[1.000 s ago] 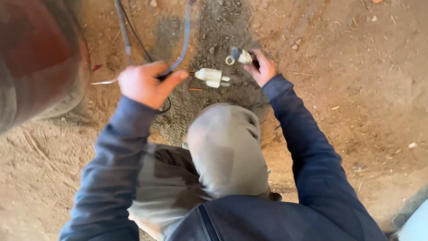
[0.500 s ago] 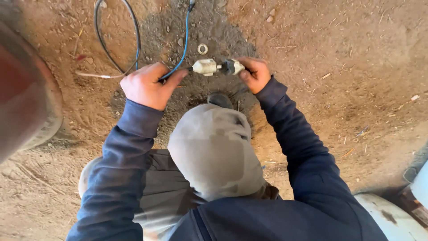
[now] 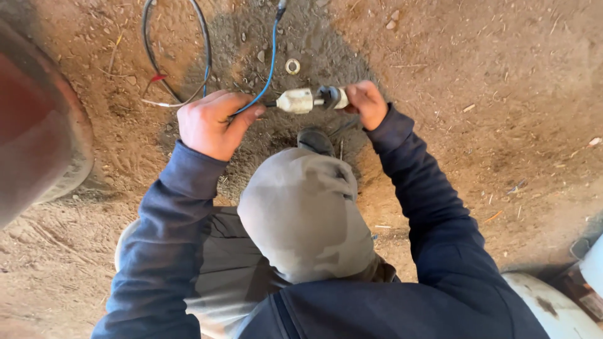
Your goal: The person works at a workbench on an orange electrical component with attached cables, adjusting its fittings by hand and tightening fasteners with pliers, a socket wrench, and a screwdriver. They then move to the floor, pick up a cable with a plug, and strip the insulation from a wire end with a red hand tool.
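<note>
Far out to the left of the left hand [image 3: 210, 122], a big rounded reddish-brown vessel [image 3: 34, 125] fills the frame edge, blurred by closeness. Above that hand, a loop of black cable [image 3: 204, 44] lies on the dirt ground [image 3: 490, 75], with a small red scrap [image 3: 157, 78] inside it.

The left hand is curled into a fist, fingers closed around a thin blue wire [image 3: 270, 63] that climbs away from it toward the top of the frame. Just to the right of its thumb, the wire meets a cream-white plug fitting [image 3: 296, 100], held in the air between the two hands. A dark collar piece [image 3: 330, 97] touches the fitting's right end.

The right hand [image 3: 367, 103] pinches that dark collar with its fingertips, fingers closed on it. Above the fitting, a small metal ring [image 3: 293, 66] lies on a darker patch of soil, apart from both hands.

Below the hands, a bent knee in grey trousers [image 3: 301, 213] rises, with a dark shoe tip [image 3: 315, 139] just under the fitting. Far down to the right of the right hand, a pale rounded object [image 3: 559, 311] with rust marks pokes in.
</note>
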